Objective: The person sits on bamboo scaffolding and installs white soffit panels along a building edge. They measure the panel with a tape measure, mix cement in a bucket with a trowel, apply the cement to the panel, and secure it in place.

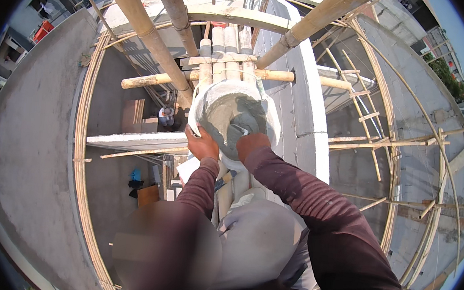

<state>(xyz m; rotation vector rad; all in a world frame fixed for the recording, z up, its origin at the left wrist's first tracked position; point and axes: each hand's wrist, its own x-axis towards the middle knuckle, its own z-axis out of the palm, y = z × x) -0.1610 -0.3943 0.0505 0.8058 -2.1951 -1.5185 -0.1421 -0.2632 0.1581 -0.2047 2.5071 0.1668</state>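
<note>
A white bucket of wet grey mortar stands in front of me on a bamboo platform. My left hand is closed on the bucket's near left rim. Over the near right side of the bucket, my right hand is closed around the handle of a trowel. The trowel's bent metal neck shows just beyond my fist. Its blade looks coated in or sunk into the mortar, so its outline is unclear.
Bamboo poles rise close by on both sides, with a curved wooden crosspiece beyond the bucket. A white block wall runs along my right. Far below on the left, a person is near some boards. Bamboo scaffolding stands at right.
</note>
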